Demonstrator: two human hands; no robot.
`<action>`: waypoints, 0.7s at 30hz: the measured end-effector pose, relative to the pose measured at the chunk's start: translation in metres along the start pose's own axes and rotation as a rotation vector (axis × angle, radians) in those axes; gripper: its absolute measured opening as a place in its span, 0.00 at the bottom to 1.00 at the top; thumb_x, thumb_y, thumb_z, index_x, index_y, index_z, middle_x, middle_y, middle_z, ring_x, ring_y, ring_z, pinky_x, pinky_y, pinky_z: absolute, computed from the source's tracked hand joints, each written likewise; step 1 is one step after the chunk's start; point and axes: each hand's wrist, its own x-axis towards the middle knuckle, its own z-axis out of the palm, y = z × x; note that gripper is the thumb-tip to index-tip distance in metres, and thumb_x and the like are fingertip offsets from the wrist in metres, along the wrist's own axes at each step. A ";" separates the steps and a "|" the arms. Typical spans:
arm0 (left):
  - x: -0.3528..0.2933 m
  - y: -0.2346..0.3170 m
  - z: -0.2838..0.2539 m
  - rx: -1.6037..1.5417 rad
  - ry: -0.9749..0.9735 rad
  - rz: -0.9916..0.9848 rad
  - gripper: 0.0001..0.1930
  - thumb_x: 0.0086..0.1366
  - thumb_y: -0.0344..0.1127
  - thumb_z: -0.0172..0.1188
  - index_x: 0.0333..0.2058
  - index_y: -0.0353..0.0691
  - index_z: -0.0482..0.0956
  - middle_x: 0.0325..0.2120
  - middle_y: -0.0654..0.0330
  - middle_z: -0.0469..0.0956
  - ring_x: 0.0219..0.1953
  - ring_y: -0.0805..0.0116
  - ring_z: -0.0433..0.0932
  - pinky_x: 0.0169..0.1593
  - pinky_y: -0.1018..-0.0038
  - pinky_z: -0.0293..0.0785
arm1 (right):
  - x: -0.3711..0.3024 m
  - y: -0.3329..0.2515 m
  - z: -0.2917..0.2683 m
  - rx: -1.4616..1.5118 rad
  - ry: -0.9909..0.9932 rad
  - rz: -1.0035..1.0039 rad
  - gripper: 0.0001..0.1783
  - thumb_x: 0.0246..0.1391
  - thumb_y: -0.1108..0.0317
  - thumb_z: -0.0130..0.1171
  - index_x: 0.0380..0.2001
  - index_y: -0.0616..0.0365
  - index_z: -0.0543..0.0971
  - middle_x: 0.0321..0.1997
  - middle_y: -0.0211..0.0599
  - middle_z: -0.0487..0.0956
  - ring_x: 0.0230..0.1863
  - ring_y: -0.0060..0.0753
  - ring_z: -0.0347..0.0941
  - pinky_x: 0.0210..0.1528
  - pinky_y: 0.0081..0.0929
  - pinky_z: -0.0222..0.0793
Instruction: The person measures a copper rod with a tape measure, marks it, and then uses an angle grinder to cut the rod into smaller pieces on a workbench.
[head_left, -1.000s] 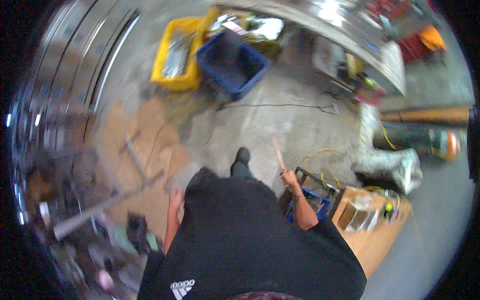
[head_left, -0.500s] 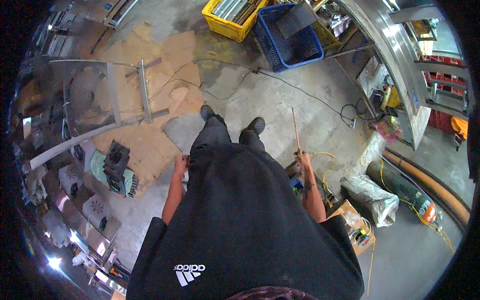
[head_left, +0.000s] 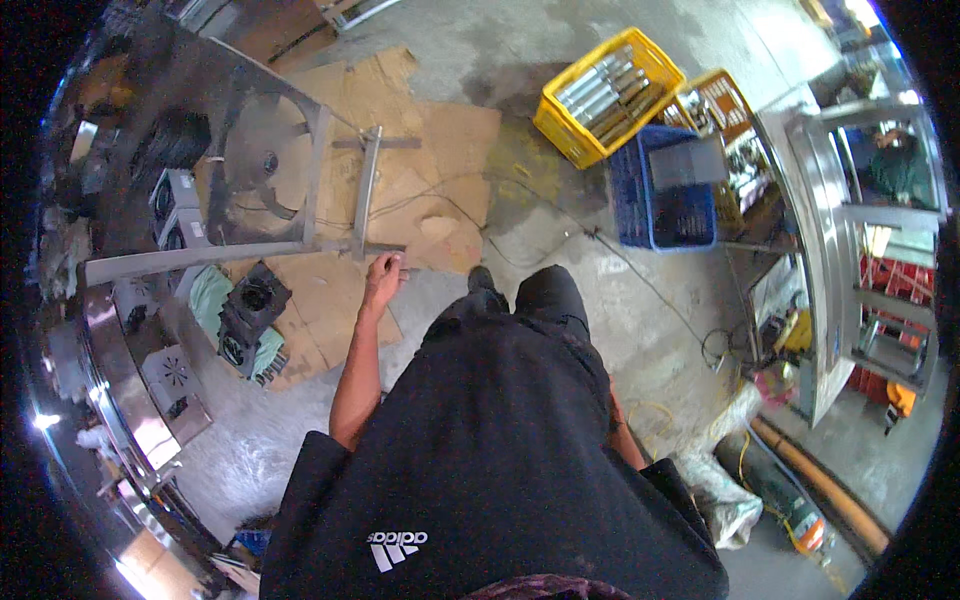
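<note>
My left hand (head_left: 384,280) is held out in front of me on the left, its fingers curled inward. Whether anything small is inside them is hidden. It appears in line with the near end of a metal frame (head_left: 366,195) standing over the cardboard, but I cannot tell if they touch. Close by my right side, my right hand (head_left: 614,402) is mostly covered by my dark shirt, leaving its fingers out of sight. The thin copper-coloured rod seen earlier in that hand does not show now.
Flattened cardboard (head_left: 450,150) covers floor ahead-left, crossed by a dark cable (head_left: 640,268). Black fan units (head_left: 255,292) lie at left. A yellow crate (head_left: 575,140) of metal tubes and a blue crate (head_left: 640,200) stand ahead-right. A gas cylinder (head_left: 770,480) lies at right.
My view has shifted, and the crates and cardboard sit lower and farther right. My left hand has swung forward. My right hand has moved back against my side, and its rod is out of sight.
</note>
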 end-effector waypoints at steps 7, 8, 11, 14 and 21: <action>0.014 -0.046 -0.016 0.075 0.158 -0.222 0.14 0.77 0.43 0.55 0.40 0.38 0.80 0.28 0.62 0.81 0.29 0.71 0.81 0.33 0.71 0.79 | 0.133 -0.194 -0.061 0.272 -0.074 0.032 0.31 0.69 0.41 0.50 0.34 0.61 0.84 0.19 0.36 0.76 0.18 0.34 0.73 0.24 0.35 0.69; 0.004 -0.115 -0.037 -0.060 0.113 -0.271 0.12 0.76 0.41 0.55 0.39 0.38 0.80 0.28 0.61 0.82 0.28 0.71 0.81 0.33 0.72 0.78 | 0.143 -0.233 -0.066 0.333 -0.150 0.046 0.30 0.68 0.42 0.50 0.35 0.61 0.84 0.18 0.36 0.75 0.18 0.34 0.72 0.24 0.35 0.69; -0.005 -0.134 -0.006 0.130 -0.098 -0.375 0.16 0.75 0.45 0.56 0.41 0.36 0.82 0.30 0.58 0.84 0.30 0.68 0.82 0.34 0.66 0.77 | 0.200 -0.234 -0.069 0.152 -0.140 -0.055 0.22 0.67 0.49 0.55 0.45 0.58 0.81 0.27 0.44 0.81 0.23 0.44 0.78 0.24 0.41 0.73; -0.001 -0.106 0.009 0.257 -0.163 -0.456 0.16 0.74 0.45 0.55 0.43 0.36 0.82 0.32 0.58 0.84 0.33 0.67 0.82 0.37 0.65 0.77 | 0.264 -0.226 -0.044 -0.180 -0.049 -0.245 0.16 0.66 0.53 0.56 0.41 0.55 0.79 0.29 0.46 0.82 0.25 0.49 0.80 0.24 0.45 0.73; 0.163 0.020 0.032 0.170 -0.061 -0.473 0.17 0.74 0.46 0.55 0.46 0.38 0.83 0.38 0.59 0.84 0.38 0.66 0.82 0.43 0.64 0.77 | 0.372 -0.299 -0.051 0.237 -0.322 0.170 0.18 0.63 0.54 0.59 0.21 0.50 0.77 0.17 0.30 0.73 0.18 0.34 0.71 0.20 0.41 0.62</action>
